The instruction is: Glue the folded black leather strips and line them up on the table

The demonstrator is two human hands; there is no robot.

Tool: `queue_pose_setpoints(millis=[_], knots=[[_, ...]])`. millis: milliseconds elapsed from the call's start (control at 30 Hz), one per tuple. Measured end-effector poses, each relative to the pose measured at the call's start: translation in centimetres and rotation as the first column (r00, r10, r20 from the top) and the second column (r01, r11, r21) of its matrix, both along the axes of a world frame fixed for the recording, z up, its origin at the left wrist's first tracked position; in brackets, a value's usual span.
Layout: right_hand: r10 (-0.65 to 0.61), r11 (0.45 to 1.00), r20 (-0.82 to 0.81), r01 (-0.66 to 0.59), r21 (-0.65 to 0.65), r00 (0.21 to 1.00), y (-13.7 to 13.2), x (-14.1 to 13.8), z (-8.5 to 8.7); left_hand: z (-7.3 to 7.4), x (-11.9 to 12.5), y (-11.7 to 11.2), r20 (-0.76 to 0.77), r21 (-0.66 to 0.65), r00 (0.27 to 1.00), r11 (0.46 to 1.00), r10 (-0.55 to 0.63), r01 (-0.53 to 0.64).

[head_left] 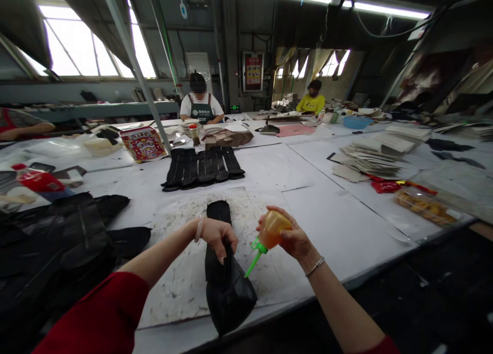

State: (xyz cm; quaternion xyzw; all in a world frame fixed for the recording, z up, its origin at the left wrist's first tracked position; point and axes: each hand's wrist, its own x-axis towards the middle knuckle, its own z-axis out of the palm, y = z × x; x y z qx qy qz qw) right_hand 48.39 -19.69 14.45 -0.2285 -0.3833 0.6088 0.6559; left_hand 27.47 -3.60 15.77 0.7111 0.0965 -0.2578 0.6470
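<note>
In front of me a black leather piece that looks like a boot upper [231, 302] lies on the white-covered table, its wide end at the front edge. My left hand [219, 238] pinches a raised fold of it near the middle. In my right hand [295, 238] is a squeeze bottle [274, 228] of amber liquid, tipped nozzle-down. Its green nozzle points down and left, with the tip at or just over the leather's right edge; whether they touch I cannot tell. The fingertips behind the bottle are partly hidden.
Black pieces [69, 236] are heaped at the left, and a row of similar ones [202, 166] lies ahead. A red bottle [38, 179] is on the left. Stacked sheets [365, 159] and a food tray [425, 208] are on the right. Two people [201, 105] sit across the table.
</note>
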Motion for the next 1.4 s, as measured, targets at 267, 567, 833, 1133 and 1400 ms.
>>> queue_pose_setpoints(millis=[267,567,833,1133,1400], knots=[[-0.085,0.996,-0.069,0.085,-0.012,0.994,-1.1,0.2,-1.1,-0.1,-0.6,0.6,0.041,-0.002,0.997,0.998,0.06,-0.06],[-0.169,0.986,-0.151,0.165,-0.036,0.974,-2.4,0.0,-2.3,-0.2,-1.3,0.9,0.066,-0.029,0.984,0.986,0.163,-0.162],[-0.277,0.96,-0.245,0.256,-0.116,0.929,-3.2,-0.6,-3.2,-0.1,-1.7,1.0,0.143,-0.052,0.949,0.96,0.28,-0.276],[-0.404,0.915,-0.294,0.377,-0.147,0.866,-4.1,-0.3,-2.3,2.9,-1.5,-0.2,0.185,-0.161,0.882,0.899,0.433,-0.408],[-0.503,0.862,-0.324,0.491,-0.123,0.801,-4.8,0.6,-1.0,2.5,-0.5,-0.8,0.155,-0.258,0.841,0.843,0.518,-0.472]])
